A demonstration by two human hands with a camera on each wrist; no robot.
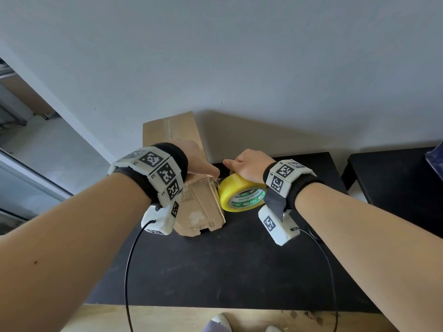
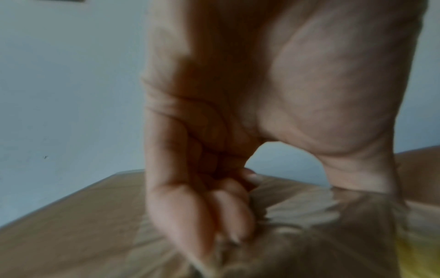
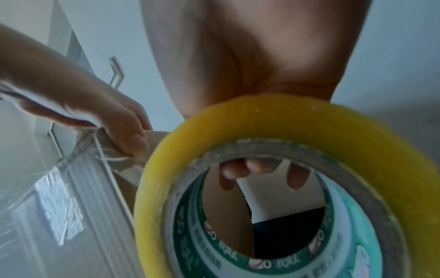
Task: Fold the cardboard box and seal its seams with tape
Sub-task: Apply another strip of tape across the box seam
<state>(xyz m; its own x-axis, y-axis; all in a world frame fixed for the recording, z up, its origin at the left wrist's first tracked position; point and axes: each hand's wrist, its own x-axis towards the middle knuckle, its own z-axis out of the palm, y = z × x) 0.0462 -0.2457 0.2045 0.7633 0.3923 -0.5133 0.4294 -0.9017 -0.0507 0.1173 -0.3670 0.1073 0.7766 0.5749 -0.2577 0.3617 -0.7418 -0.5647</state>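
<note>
A brown cardboard box (image 1: pixel 199 207) stands on the black table (image 1: pixel 215 271) against the wall, a taped seam along its top. My left hand (image 1: pixel 199 161) lies on the box's top near edge; the left wrist view shows its fingers (image 2: pixel 228 216) curled onto the cardboard (image 2: pixel 71 225) and the thumb pressing beside them. My right hand (image 1: pixel 249 164) grips a yellow tape roll (image 1: pixel 242 195) just right of the box, fingers (image 3: pixel 257 165) hooked through its core (image 3: pixel 262 122). A clear tape strip (image 3: pixel 90 188) runs from the roll to the box edge under my left hand (image 3: pixel 114 112).
A second black table (image 1: pixel 395 178) stands to the right with a blue item (image 1: pixel 435 156) on its edge. A grey wall is right behind the box. Black cables hang from both wrist units over the table front. Wooden floor and shoe tips (image 1: pixel 220 322) show below.
</note>
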